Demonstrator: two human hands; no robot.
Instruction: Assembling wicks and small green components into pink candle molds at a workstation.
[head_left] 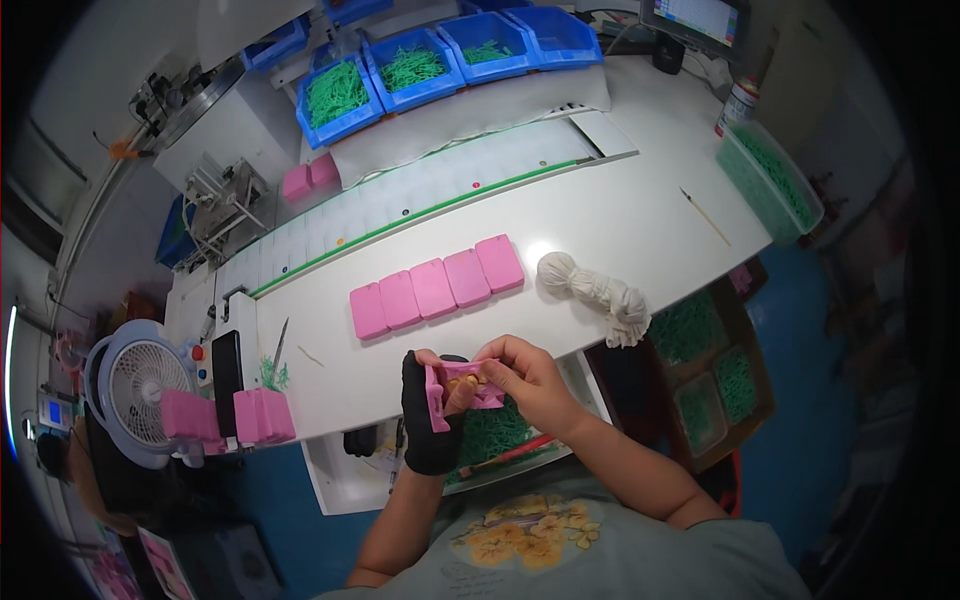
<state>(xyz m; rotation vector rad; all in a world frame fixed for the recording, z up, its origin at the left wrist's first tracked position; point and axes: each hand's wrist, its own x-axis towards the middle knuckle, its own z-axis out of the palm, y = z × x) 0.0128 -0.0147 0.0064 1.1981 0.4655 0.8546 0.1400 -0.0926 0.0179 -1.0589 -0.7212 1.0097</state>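
Observation:
In front of my body, over an open drawer (335,480), both hands hold a pink, bent, soft-looking mould-like piece (435,398). My left hand (432,440), in a black glove that leaves the fingertips bare, is wrapped round its left side, with the thumb pressed on its inner face. My right hand (535,385) is bare and pinches its right edge between thumb and fingers. Something yellowish shows by the left thumb, too small to make out. Just beyond, several pink blocks (432,290) lie in a row on the white table (600,210).
A bundled pale cloth (592,292) lies right of the row. Green pieces (500,440) and a red-handled tool (510,455) are in the drawer. Tweezers (281,345), a phone (228,370), more pink blocks (262,415) and a fan (145,385) stand left. Blue bins (340,125) line the back.

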